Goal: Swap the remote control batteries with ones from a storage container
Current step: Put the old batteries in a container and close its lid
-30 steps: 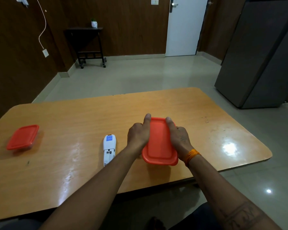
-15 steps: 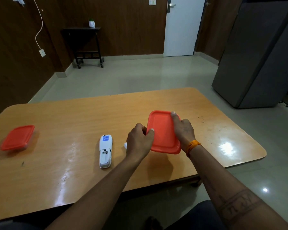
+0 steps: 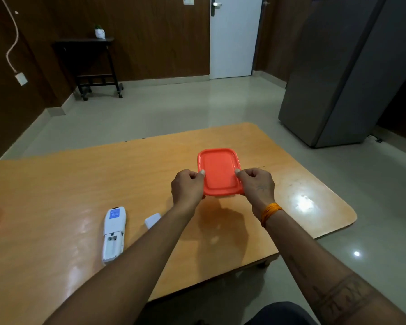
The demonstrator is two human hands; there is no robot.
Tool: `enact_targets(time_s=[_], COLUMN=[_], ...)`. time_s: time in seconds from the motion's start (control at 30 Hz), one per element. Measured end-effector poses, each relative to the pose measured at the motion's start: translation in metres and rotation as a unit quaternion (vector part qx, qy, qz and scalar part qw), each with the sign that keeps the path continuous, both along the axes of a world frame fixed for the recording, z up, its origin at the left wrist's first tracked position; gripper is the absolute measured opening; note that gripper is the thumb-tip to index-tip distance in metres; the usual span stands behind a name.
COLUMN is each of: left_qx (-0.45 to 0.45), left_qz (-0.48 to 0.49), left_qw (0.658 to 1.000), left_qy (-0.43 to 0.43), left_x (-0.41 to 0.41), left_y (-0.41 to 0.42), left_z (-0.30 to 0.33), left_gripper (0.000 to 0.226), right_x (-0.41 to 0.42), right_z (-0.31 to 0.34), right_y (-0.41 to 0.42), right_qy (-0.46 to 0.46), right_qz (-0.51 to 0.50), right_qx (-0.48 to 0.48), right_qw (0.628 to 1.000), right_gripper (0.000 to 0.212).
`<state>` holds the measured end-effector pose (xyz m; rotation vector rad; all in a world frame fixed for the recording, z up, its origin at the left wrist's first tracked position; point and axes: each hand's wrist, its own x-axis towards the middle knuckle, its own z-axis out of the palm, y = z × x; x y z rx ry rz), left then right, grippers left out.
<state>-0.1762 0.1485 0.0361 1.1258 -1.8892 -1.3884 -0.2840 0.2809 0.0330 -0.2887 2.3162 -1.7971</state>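
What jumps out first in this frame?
The red-lidded container, held above the wooden table by the left hand and right hand. Left of the arms lies a white remote, battery bay open, its cover beside it.

The wooden table (image 3: 56, 188) bears a white remote (image 3: 114, 233) and its cover (image 3: 152, 220).
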Motion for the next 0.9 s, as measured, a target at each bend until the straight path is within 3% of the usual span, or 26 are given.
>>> enact_targets(time_s=[0.1,0.2,0.4,0.57,0.67,0.9], left_qx=[0.058,0.091,0.097,0.084,0.047,-0.017], left_qz=[-0.034,-0.095,-0.153,-0.149,-0.135,-0.126], left_qw=[0.997,0.99,0.982,0.983,0.988,0.991], left_qy=[0.042,0.058,0.052,0.061,0.061,0.046], left_x=[-0.035,-0.071,-0.157,-0.228,-0.272,-0.334], left_y=[-0.005,-0.014,-0.03,-0.047,-0.061,-0.085], left_z=[-0.003,-0.009,-0.034,-0.049,-0.058,-0.062], left_gripper=[0.025,0.008,0.047,0.051,0.058,0.062], right_x=[-0.034,-0.075,-0.164,-0.232,-0.26,-0.305], right_z=[-0.002,-0.006,-0.025,-0.042,-0.041,-0.034], right_y=[-0.003,-0.008,-0.023,-0.046,-0.059,-0.087], right_qy=[-0.009,-0.014,-0.028,-0.049,-0.022,0.01], right_qz=[-0.003,-0.013,-0.058,-0.041,-0.023,0.011], right_qx=[-0.028,-0.027,-0.005,-0.03,-0.032,-0.005], right_qw=[1.0,0.999,0.998,0.998,0.999,1.0], right_gripper=[0.009,0.018,0.031,0.037,0.023,0.018])
